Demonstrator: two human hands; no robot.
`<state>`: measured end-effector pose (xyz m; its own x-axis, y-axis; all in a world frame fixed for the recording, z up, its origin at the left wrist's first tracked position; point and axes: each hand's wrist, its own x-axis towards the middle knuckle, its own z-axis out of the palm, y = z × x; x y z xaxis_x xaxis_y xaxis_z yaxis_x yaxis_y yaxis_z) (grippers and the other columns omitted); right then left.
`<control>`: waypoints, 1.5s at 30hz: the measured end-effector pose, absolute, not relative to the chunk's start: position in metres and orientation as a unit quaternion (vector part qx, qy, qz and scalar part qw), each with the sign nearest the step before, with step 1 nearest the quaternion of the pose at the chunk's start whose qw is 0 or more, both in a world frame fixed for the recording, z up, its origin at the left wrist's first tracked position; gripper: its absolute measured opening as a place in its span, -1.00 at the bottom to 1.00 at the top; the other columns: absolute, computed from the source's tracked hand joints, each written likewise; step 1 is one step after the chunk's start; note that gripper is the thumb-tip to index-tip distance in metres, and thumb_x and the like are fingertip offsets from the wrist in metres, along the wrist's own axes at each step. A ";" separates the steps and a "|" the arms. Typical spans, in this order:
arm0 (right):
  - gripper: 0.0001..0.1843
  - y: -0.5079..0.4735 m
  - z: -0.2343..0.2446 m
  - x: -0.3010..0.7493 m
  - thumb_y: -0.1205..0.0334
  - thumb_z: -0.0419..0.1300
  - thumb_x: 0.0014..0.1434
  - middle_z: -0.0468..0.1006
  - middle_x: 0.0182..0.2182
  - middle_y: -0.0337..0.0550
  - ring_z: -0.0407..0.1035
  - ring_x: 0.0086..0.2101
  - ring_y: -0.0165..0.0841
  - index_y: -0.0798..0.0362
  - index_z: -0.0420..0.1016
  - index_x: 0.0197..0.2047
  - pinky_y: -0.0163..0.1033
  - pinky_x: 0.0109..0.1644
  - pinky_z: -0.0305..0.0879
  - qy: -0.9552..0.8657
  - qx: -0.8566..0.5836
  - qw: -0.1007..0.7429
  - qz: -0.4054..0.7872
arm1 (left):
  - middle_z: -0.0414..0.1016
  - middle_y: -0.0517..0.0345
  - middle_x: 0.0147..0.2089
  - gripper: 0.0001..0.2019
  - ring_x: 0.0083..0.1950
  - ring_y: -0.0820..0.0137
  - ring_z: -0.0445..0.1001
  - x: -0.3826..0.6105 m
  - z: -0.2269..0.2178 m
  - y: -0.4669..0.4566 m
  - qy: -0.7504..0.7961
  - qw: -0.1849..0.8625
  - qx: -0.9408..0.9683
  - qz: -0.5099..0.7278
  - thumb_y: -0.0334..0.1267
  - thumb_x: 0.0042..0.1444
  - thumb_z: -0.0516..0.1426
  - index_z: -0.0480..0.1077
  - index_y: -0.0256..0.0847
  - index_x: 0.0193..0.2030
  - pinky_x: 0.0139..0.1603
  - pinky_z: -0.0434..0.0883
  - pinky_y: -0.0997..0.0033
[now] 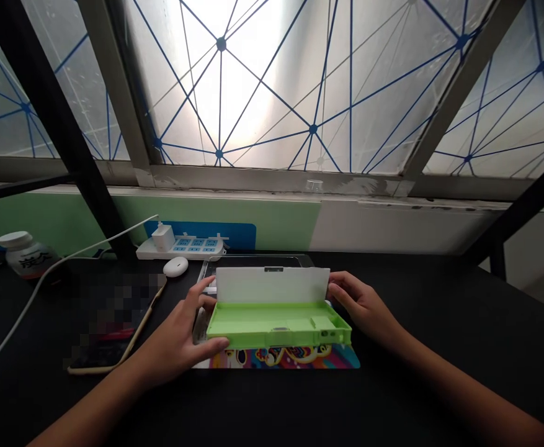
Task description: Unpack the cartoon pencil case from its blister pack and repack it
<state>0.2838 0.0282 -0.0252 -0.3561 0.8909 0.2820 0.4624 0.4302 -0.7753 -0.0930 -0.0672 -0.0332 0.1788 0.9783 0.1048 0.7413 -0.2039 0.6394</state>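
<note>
A green plastic pencil case (272, 326) lies open on the black table, its white lid (272, 284) standing upright at the back. The tray looks empty. My left hand (183, 338) grips the case's left end, thumb on the front corner and fingers behind the lid. My right hand (362, 307) holds the right end, fingers curled around the lid's edge. The case rests on a colourful cartoon-printed sheet (299, 358).
A clear tray (257, 261) lies behind the case. To the left are a phone (108, 341), a white earbud case (175, 266), a power strip with a charger (183, 246) and its white cable (30, 298), and a white bottle (25, 253). Behind runs a window wall.
</note>
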 end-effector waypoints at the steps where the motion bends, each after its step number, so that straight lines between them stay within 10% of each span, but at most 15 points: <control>1: -0.50 0.025 -0.021 0.287 -0.22 -0.01 0.35 0.54 -0.20 -0.08 0.46 -0.22 -0.22 -0.02 0.47 0.02 -0.17 -0.15 0.42 -0.793 -0.411 0.339 0.297 | 0.41 -0.07 0.20 -0.13 0.23 0.01 0.39 -0.091 -0.033 -0.067 0.598 0.237 0.717 0.267 0.15 0.19 0.16 -0.27 0.04 0.47 0.19 0.33 -0.04; 7: -0.39 0.008 -0.007 0.291 -0.13 0.32 0.15 0.41 0.09 0.03 0.37 0.06 -0.09 -0.07 0.40 0.20 -0.02 0.11 0.39 -0.888 -0.348 0.233 0.189 | 0.51 -0.01 0.05 -0.34 0.09 0.06 0.49 -0.082 -0.031 -0.068 0.644 0.226 0.662 0.309 0.20 0.22 0.07 0.00 -0.08 0.32 0.11 0.37 0.04; 11: -0.67 0.004 -0.009 0.286 0.00 0.24 0.25 0.51 -0.02 0.00 0.43 -0.03 -0.12 -0.05 0.48 0.03 -0.03 0.05 0.42 -0.872 -0.379 0.266 0.156 | 0.52 -0.02 0.02 -0.49 0.03 0.07 0.49 -0.082 -0.028 -0.069 0.619 0.218 0.687 0.313 0.21 0.31 -0.11 0.19 -0.09 0.20 0.04 0.40 0.07; 19: -0.60 0.008 -0.012 0.279 -0.14 0.02 0.36 0.58 -0.35 -0.19 0.47 -0.37 -0.25 -0.06 0.44 0.02 -0.19 -0.32 0.35 -0.824 -0.493 0.200 0.194 | 0.47 0.16 -0.37 -0.57 -0.26 0.19 0.47 -0.073 -0.022 -0.066 0.625 0.164 0.736 0.203 0.19 0.28 0.01 0.39 -0.11 -0.35 0.06 0.35 0.05; 30: -0.79 0.004 0.003 0.234 0.16 0.11 0.37 0.54 -0.19 -0.04 0.42 -0.22 -0.21 0.03 0.54 -0.10 -0.10 -0.14 0.22 -0.914 -0.365 0.165 -0.069 | 0.40 -0.15 0.22 -0.10 0.21 -0.03 0.43 -0.081 -0.031 -0.070 0.588 0.179 0.739 0.277 0.03 -0.05 0.37 0.08 -0.08 0.38 0.19 0.38 0.00; 45: -0.75 0.021 -0.016 0.167 0.22 0.02 0.42 0.47 -0.25 -0.02 0.32 -0.24 -0.19 0.08 0.47 -0.22 -0.11 -0.15 0.24 -0.909 -0.374 0.159 -0.095 | 0.34 -0.06 0.32 -0.06 0.32 0.03 0.35 -0.087 -0.035 -0.066 0.568 0.227 0.734 0.294 -0.08 -0.02 0.39 0.01 0.04 0.44 0.32 0.29 0.00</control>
